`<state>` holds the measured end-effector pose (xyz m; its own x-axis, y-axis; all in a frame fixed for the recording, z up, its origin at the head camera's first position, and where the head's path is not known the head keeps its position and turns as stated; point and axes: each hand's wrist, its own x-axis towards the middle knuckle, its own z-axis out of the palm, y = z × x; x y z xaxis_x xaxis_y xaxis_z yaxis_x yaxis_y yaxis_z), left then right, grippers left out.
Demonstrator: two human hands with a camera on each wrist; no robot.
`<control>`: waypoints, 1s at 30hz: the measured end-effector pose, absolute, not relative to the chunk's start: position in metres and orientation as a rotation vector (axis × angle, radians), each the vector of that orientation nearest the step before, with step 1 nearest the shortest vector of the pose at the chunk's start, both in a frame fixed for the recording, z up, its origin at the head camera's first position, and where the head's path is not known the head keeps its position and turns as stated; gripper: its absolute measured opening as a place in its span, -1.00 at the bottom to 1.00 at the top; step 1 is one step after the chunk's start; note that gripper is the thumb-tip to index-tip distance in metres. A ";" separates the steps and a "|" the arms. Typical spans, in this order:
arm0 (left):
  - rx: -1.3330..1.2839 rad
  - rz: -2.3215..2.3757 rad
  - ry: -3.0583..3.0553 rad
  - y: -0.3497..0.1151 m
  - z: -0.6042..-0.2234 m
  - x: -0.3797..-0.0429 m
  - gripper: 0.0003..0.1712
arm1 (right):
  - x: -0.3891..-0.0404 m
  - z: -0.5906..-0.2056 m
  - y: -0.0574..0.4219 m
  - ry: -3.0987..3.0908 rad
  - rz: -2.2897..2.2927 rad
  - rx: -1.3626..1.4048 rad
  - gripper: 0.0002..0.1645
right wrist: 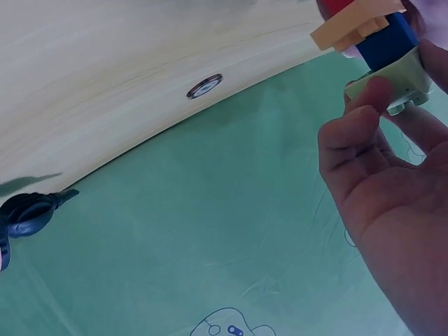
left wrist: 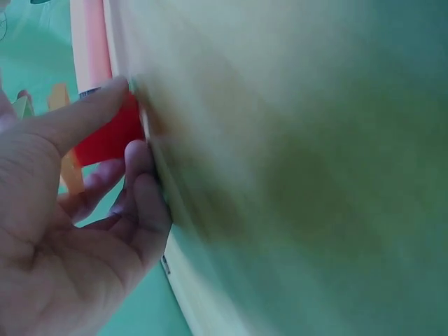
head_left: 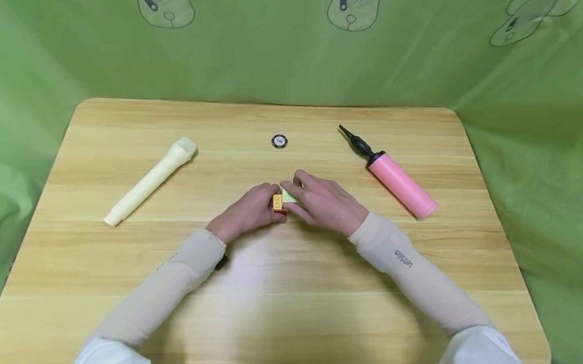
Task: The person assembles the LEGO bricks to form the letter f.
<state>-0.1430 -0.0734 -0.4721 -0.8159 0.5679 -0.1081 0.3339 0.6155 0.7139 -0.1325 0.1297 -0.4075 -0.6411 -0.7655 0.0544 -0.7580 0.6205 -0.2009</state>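
Note:
Over the middle of the table, both hands meet at a small stack of toy building bricks. My left hand [head_left: 252,210] pinches the red brick [left wrist: 112,136] at the bottom between thumb and fingers, low over the tabletop. Above it is an orange brick [head_left: 277,202], jutting out to one side. A blue brick [right wrist: 388,43] shows between the orange one and a light green brick [head_left: 288,197]; in the head view the blue is hidden. My right hand [head_left: 330,204] pinches the green brick at the top by its sides.
A cream microphone [head_left: 146,183] lies on the wooden table [head_left: 302,328] at the left. Beyond the hands is a round dark-rimmed chip [head_left: 279,141]. A pink hand pump [head_left: 402,184] with a black nozzle lies at the right. Green cloth [head_left: 262,54] surrounds the table's back and sides.

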 end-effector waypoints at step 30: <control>0.544 1.407 2.286 -0.082 -0.461 -0.139 -0.62 | -0.146 -0.398 0.138 2.842 -0.308 -1.286 0.14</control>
